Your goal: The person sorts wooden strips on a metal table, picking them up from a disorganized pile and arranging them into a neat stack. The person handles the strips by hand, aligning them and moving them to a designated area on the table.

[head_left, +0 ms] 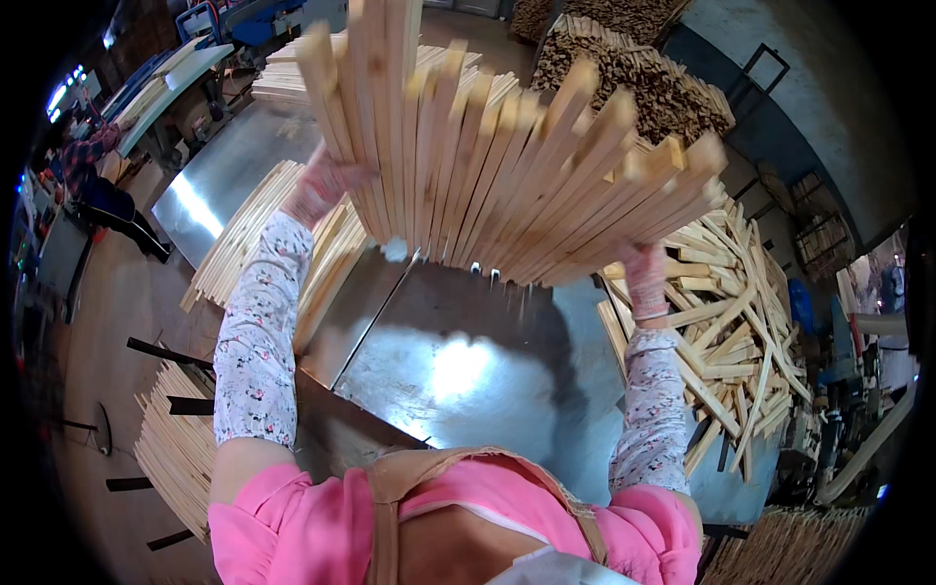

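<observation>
A wide bundle of pale wooden strips (487,185) stands raised above a shiny metal table (468,380), its upper ends uneven and blurred. My left hand (330,185) grips the bundle's left side and my right hand (643,268) its right side, so the strips are squeezed between them. Parts of the fingers of both hands are hidden by the wood. Below my left hand lies a neat stack of wooden strips (239,234) on the table. Beside my right hand is a loose, tangled heap of wooden strips (726,331).
Another stack of strips (175,439) rests on a rack with dark metal bars at the lower left. Large piles of wood (624,78) stand at the back. At far left, a person (93,180) works beside a long bench (175,93). Machinery (848,429) lines the right side.
</observation>
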`<state>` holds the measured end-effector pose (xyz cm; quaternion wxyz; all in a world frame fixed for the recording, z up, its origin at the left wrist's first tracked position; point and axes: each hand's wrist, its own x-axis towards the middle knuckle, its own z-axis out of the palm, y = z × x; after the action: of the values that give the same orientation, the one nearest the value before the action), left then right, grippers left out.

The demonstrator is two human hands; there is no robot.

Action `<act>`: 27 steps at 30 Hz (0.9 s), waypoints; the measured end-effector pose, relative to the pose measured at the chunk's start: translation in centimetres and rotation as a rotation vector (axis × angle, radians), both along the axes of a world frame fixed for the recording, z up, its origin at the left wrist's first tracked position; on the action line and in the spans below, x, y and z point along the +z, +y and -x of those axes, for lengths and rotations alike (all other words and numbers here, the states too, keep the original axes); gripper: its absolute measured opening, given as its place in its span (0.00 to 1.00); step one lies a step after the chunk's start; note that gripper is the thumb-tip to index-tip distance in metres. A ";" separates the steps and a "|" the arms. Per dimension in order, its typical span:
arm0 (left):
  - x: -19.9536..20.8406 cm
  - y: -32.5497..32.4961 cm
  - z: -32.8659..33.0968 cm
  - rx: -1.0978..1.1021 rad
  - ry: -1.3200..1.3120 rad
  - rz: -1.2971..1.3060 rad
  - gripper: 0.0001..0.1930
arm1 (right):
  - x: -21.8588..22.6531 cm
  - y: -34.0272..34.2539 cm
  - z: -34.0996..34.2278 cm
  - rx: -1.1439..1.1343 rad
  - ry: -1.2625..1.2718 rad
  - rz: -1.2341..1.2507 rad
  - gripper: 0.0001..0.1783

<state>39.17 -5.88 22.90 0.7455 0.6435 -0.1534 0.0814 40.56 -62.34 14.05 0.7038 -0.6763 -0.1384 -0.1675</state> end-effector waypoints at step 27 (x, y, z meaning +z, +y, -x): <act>-24.4 3.1 24.2 0.338 -0.017 -1.757 0.25 | -18.0 11.3 23.6 -0.303 0.335 1.313 0.24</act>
<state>14.94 -2.81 -1.47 -0.0394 0.9957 -0.0689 0.0482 16.99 -51.02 -3.96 0.1295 -0.9908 -0.0047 -0.0390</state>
